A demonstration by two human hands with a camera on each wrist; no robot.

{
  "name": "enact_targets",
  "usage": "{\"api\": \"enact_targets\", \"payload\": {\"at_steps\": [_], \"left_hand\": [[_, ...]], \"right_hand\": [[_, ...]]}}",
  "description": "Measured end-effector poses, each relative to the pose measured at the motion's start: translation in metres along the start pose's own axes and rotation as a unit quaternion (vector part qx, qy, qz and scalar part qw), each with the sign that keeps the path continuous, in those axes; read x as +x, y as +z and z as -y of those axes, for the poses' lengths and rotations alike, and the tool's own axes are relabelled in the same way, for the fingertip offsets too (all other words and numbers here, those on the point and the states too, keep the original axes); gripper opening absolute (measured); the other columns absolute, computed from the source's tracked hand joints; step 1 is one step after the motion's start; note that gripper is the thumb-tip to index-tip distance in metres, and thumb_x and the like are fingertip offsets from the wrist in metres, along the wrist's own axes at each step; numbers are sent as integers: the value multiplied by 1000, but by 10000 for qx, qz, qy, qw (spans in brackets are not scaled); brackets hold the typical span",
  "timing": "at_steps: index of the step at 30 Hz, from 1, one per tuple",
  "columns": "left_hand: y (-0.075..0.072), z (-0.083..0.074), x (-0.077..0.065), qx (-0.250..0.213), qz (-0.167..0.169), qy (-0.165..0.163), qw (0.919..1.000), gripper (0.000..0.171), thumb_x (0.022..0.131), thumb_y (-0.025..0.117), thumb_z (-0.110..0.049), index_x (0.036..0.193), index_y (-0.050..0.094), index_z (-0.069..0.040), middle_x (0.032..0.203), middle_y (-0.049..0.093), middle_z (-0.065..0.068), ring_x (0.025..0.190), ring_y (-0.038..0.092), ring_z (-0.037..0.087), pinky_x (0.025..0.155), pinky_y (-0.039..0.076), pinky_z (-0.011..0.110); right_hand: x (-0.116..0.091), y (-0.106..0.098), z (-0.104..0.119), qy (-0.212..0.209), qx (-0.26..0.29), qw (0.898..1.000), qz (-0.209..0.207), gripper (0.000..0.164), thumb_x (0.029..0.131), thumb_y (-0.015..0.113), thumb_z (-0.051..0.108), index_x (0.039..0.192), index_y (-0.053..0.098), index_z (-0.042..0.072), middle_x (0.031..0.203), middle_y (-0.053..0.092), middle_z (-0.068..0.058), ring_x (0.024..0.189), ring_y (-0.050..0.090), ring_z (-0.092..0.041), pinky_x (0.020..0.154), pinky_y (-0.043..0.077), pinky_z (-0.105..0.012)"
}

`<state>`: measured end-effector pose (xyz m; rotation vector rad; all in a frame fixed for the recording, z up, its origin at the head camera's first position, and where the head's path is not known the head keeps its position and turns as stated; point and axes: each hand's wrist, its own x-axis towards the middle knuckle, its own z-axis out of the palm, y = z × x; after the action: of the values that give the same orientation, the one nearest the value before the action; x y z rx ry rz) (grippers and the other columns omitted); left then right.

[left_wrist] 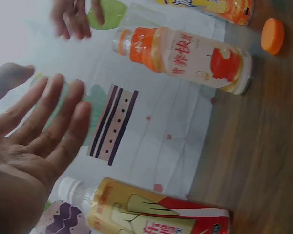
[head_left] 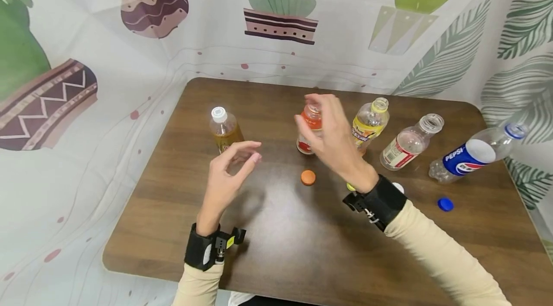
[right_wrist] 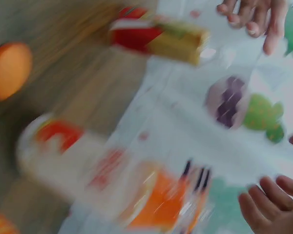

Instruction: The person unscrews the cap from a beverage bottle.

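My left hand (head_left: 226, 178) hovers above the table with its fingers loosely bent and nothing in them. Just beyond it stands a bottle with a white cap (head_left: 219, 114), whose yellow and red label (left_wrist: 158, 209) shows in the left wrist view. My right hand (head_left: 332, 138) is raised beside an uncapped bottle with an orange and white label (left_wrist: 190, 56), partly covering it in the head view. In the right wrist view, that hand's fingers (right_wrist: 268, 200) are spread apart from the bottle, which is blurred. An orange cap (head_left: 308, 177) lies on the table in front of it.
To the right stand an uncapped yellow-labelled bottle (head_left: 370, 121), an uncapped red-and-white-labelled bottle (head_left: 406, 147) and an uncapped Pepsi bottle (head_left: 471, 157). A blue cap (head_left: 445, 204), a white cap (head_left: 398, 187) and a partly hidden yellow cap (head_left: 351, 187) lie on the brown table (head_left: 294, 248).
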<state>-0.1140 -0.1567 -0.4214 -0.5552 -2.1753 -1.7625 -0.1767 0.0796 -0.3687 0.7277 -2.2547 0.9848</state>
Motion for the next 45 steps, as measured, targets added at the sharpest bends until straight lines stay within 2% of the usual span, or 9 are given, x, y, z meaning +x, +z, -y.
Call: {"api": "enact_targets", "payload": {"at_steps": [4, 10, 14, 19, 26, 31, 36, 40, 45], "left_hand": [[-7, -8, -3, -34, -504, 176, 9986, 14, 95, 64, -6, 106, 73, -10, 73, 68, 5, 63, 64, 21, 59, 53, 23], [-17, -18, -5, -452, -1120, 444, 9917, 13, 95, 60, 3, 90, 72, 2, 53, 54, 2, 45, 46, 12, 40, 34, 24], [-22, -22, -6, -394, -1245, 399, 9906, 14, 95, 59, 2, 88, 71, 3, 52, 52, 2, 44, 43, 11, 39, 31, 24], [-23, -19, -6, -160, -1278, 259, 9913, 13, 95, 61, 0, 89, 72, 0, 52, 54, 3, 44, 45, 12, 39, 34, 24], [-21, -20, -2, 99, -1344, 94, 9908, 9, 94, 62, 1, 95, 71, 2, 65, 62, -2, 55, 53, 9, 47, 39, 20], [-16, -32, 4, 56, -1483, 190, 9887, 14, 90, 64, 4, 102, 67, 10, 77, 59, -4, 70, 54, 9, 63, 44, 19], [-10, -34, 10, -72, -1516, 409, 9876, 35, 82, 71, 7, 116, 61, 11, 93, 53, 12, 86, 53, 17, 79, 47, 27], [1, -22, 13, 17, -853, 390, 9956, 67, 74, 80, 7, 135, 54, -1, 127, 52, 18, 117, 52, 28, 101, 48, 42], [25, -13, 17, 158, 456, 94, 9988, 103, 67, 91, -5, 153, 36, -20, 154, 40, 0, 143, 38, 19, 118, 35, 43]], "right_hand": [[17, 33, 20, 49, 253, 9944, 1026, 55, 93, 69, 30, 132, 50, -3, 123, 59, -17, 113, 54, -27, 99, 47, -37], [33, 107, 31, 640, 203, 9614, 2668, 97, 85, 72, 54, 152, 27, 0, 148, 43, -19, 134, 46, -29, 110, 44, -42], [36, 139, 31, 635, 207, 9580, 2789, 91, 84, 74, 52, 149, 32, 4, 141, 50, -16, 125, 52, -26, 100, 50, -43], [35, 145, 26, 670, 297, 9669, 2443, 66, 88, 73, 44, 136, 46, 8, 121, 59, -11, 106, 58, -21, 87, 53, -39], [36, 109, 24, 287, 487, 9795, 1936, 63, 88, 73, 44, 133, 49, 7, 118, 60, -9, 105, 57, -19, 89, 51, -34], [39, 58, 31, -6, 532, 9858, 1594, 62, 88, 73, 44, 133, 51, 7, 122, 59, -7, 109, 57, -19, 92, 51, -31], [36, 0, 38, -315, 441, 9884, 1417, 60, 87, 75, 42, 129, 54, 6, 122, 60, -6, 109, 56, -16, 94, 49, -30], [22, -39, 40, -219, 315, 9869, 1570, 59, 85, 76, 45, 129, 55, 10, 116, 59, 0, 101, 54, -11, 85, 49, -28], [0, -70, 41, -60, 258, 9833, 1800, 62, 84, 77, 44, 132, 53, 13, 115, 57, 4, 98, 54, -10, 84, 50, -30]]}}
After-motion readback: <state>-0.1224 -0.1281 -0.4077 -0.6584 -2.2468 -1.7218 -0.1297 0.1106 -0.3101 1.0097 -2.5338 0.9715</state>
